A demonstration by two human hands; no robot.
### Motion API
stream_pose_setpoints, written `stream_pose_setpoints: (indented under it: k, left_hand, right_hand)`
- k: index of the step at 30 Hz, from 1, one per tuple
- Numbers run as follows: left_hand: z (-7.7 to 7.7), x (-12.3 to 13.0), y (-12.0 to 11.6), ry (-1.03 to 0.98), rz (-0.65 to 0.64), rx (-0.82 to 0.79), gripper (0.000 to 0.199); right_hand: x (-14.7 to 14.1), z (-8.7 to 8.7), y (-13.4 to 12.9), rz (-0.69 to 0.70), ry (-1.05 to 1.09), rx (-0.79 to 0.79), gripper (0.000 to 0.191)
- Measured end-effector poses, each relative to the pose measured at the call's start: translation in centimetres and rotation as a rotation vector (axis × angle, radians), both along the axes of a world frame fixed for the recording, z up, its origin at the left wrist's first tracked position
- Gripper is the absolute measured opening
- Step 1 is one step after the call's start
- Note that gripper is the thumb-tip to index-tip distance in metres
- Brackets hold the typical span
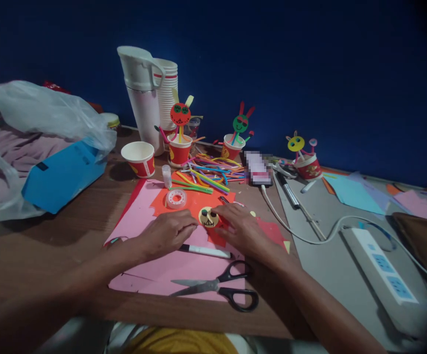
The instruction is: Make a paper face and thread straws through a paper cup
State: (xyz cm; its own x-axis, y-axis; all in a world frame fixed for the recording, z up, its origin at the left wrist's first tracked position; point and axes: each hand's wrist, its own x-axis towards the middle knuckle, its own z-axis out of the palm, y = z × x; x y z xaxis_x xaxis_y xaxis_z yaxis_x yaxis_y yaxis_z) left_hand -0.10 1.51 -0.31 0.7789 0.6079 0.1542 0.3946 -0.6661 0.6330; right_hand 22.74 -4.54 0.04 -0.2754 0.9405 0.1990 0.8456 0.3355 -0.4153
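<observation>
A round pale-yellow paper face (208, 217) lies on orange paper in the middle of the work area. It has dark eyes, one with green, and a drawn toothed mouth. My right hand (241, 226) rests over its right edge, fingers stretched and apart, fingertips at the eye. Just left of the face, my left hand (172, 228) is closed with curled fingers; whatever they hold is hidden. A black-and-white marker (208, 251) lies below the hands on pink paper (139, 265). Nearer to me are black-handled scissors (213, 286), their blades slightly apart. A tape roll (176, 198) sits beyond my left hand.
Colourful pipe cleaners (217, 169) lie behind the papers. Three cup puppets, a red-faced one (180, 115), a green-faced one (240, 125) and a yellow-faced one (296, 144), stand along the wall. A plastic bag (51, 108) is left; a cable crosses toward the power strip (379, 265) on the right.
</observation>
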Motion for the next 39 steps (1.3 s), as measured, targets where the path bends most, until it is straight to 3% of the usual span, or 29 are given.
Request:
stream_pose_setpoints:
  k: [4,7,34,36,39]
  left_hand:
    - [0.2,0.1,0.1,-0.024,0.013,-0.021,0.023]
    - [0.1,0.0,0.2,-0.045,0.013,-0.021,0.023]
    - [0.3,0.2,0.3,-0.043,0.068,-0.152,0.025]
    - [0.5,0.4,0.2,-0.050,0.129,-0.278,0.023]
    - [1.0,0.6,0.2,-0.036,0.267,-0.694,0.022]
  right_hand:
    - [-0.5,0.3,1.1,0.025,-0.121,-0.028,0.057]
    - [-0.6,0.5,1.5,0.044,-0.149,-0.063,0.063]
    - [-0.7,-0.3,1.5,0.065,-0.085,0.012,0.050]
    - [-0.6,-0.5,1.5,0.061,-0.075,0.010,0.049]
    - [-0.6,-0.6,1.6,0.039,-0.061,-0.006,0.050]
